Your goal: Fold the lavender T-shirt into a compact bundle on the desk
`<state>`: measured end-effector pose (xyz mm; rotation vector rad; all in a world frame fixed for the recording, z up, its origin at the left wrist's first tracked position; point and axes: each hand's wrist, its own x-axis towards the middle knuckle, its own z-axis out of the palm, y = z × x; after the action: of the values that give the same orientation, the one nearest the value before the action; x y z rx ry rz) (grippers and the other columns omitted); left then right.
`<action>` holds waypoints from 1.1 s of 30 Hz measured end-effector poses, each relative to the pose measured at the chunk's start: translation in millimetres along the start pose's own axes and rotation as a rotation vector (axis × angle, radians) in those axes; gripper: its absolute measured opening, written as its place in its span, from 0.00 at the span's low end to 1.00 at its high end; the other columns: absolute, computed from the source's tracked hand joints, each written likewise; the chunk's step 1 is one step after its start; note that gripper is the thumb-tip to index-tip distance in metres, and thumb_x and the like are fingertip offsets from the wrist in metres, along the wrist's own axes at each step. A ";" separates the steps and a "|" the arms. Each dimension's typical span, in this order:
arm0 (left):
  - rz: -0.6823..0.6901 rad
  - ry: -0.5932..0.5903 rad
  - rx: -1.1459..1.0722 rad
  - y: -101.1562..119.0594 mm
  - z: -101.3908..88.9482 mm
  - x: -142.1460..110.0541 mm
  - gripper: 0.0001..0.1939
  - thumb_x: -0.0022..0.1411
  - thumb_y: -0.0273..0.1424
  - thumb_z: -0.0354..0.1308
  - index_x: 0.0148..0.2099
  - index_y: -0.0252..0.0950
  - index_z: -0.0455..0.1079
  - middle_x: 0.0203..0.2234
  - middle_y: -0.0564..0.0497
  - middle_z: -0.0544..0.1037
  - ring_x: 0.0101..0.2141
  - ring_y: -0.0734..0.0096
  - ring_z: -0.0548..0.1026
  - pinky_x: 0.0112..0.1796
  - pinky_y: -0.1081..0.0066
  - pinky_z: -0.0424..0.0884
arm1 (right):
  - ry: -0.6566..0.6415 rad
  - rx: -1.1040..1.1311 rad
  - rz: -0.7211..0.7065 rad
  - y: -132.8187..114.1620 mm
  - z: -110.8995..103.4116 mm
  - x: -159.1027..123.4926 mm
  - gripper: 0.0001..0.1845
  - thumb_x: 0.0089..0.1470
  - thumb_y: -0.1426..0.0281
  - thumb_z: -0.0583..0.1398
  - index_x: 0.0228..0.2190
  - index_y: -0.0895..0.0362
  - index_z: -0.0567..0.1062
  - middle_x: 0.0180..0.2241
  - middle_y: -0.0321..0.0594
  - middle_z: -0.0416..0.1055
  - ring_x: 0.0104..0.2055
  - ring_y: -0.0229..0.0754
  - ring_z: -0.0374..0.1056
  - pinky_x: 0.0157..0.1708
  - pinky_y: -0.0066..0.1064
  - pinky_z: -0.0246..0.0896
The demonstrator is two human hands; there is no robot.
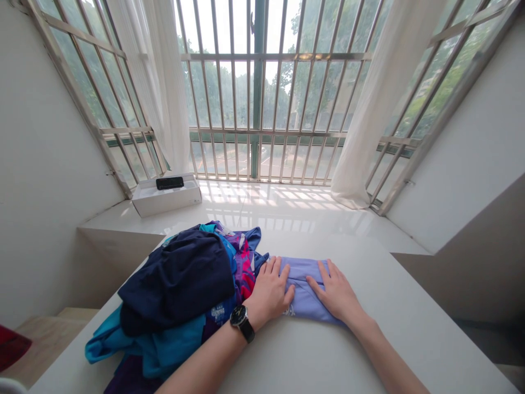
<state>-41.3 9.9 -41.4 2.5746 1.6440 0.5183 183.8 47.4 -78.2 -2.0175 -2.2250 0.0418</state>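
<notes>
A lavender garment [305,298], folded into a flat rectangle, lies on the white table [328,355]. On its left part rests my left hand [270,287], palm down with the fingers stretched out; a black watch is on that wrist. My right hand [336,290] lies flat on the garment's right part, thumb spread inward. White lettering shows at the near edge, partly covered by my left hand. Directly left of my left hand is a heap of loose clothes [180,279], navy on top, with teal, purple and pink pieces under it.
A white box [168,200] with a black object [169,183] on it stands on the windowsill [295,205] at the back left. Metal bars cross the window, with white curtains [365,120] at both sides. Something red [12,347] shows at the lower left edge.
</notes>
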 end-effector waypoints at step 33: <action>-0.010 -0.003 0.005 1.1 -1.1 -1.3 0.29 0.70 0.44 0.44 0.67 0.35 0.60 0.66 0.37 0.59 0.66 0.49 0.55 0.62 0.51 0.55 | 0.018 0.035 -0.011 1.0 1.4 -0.6 0.45 0.61 0.45 0.48 0.65 0.66 0.58 0.67 0.59 0.50 0.70 0.58 0.45 0.67 0.46 0.43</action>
<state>-41.1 8.2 -40.5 2.5674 1.6586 0.5107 184.7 47.0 -79.7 -1.9796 -2.2091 0.0608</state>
